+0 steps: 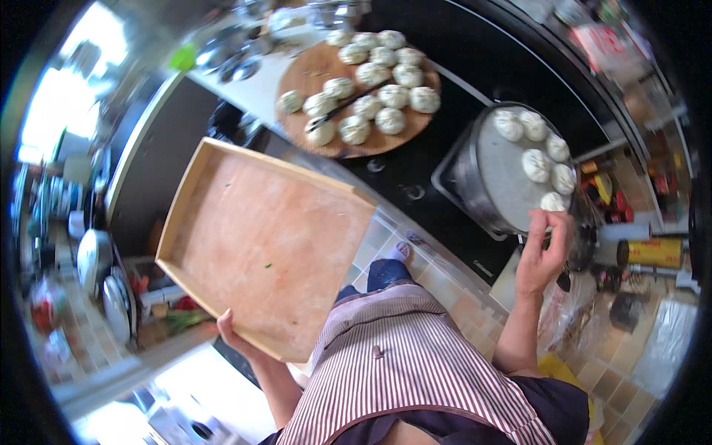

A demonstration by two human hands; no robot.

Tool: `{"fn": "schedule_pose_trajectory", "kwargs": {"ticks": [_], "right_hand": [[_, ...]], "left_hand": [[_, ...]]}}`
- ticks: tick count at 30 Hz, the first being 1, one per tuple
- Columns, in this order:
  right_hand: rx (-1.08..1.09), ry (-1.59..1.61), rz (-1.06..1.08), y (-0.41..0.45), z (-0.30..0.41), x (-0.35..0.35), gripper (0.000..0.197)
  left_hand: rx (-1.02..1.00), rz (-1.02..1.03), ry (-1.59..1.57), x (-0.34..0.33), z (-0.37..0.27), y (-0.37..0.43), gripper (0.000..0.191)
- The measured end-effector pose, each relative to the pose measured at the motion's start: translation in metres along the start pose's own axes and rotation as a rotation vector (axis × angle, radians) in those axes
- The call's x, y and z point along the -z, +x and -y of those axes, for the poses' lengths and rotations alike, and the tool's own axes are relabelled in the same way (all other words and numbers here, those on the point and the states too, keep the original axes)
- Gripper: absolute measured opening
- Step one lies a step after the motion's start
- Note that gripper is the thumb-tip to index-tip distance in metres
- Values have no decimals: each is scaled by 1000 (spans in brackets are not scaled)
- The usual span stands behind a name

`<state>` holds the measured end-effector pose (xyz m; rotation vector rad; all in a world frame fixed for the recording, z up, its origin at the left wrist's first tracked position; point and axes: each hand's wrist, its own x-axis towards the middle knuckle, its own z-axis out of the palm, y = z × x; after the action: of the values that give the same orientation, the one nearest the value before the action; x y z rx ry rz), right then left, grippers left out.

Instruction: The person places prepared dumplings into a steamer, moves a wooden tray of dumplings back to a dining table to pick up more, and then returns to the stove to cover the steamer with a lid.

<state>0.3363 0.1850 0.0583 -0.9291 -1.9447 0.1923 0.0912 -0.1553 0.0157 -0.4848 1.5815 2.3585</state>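
Observation:
My left hand grips the near edge of a shallow wooden tray, which is tilted and bears only flour dust and small green scraps. With thumb and fingers, my right hand pinches a pleated dough bun at the near rim of a round steamer. Several more pleated buns sit on the steamer's pale liner, mostly towards its right side. My fingers hide the lower part of the pinched bun.
A round wooden board carries several buns and a dark, thin utensil; it overlaps the black cooktop. Metal bowls stand at the back left. Plastic bags and a yellow roll lie to the right.

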Motion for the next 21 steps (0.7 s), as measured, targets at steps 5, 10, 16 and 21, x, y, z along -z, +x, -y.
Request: {"fn": "schedule_pose_trajectory", "kwargs": {"ticks": [5,10,16,21], "right_hand": [[194,294,279,-78,104,-20,27],[380,527,695,-233,198,-15,28],[612,646,1042,-411,279,47,29],[631,806,1309,-453,353,39,14]], "left_hand": [[39,-92,-255,126,-4,-52,71],[-26,-252,-490,304,-7,-169,65],[-34,-572,-588,456,-20,-321,48],[-281,-569,-829,511,-16,-384,34]]}}
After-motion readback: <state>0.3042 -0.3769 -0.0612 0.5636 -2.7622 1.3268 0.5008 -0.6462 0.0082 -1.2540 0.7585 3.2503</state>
